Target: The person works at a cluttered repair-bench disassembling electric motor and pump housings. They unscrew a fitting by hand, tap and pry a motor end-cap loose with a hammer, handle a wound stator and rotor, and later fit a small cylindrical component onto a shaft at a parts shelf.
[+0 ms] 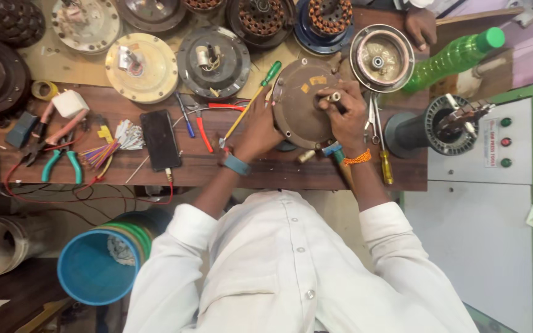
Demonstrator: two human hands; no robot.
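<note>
A round brown motor housing (300, 108) with a short metal shaft stands tilted on the wooden bench (217, 166). My left hand (257, 129) grips its left rim. My right hand (343, 114) closes around the shaft at the housing's right side. A screwdriver with a green handle and yellow shank (251, 102) lies just left of the housing, close to my left hand. A wrist band sits on my left wrist and an orange thread on my right.
Several motor covers and copper-wound stators line the bench's far side. A phone (160, 139), pliers (63, 160), wires and a red-handled tool lie to the left. A green bottle (454, 58), a winding machine and another person's hand (421, 28) are on the right. A blue bucket (97, 265) stands below.
</note>
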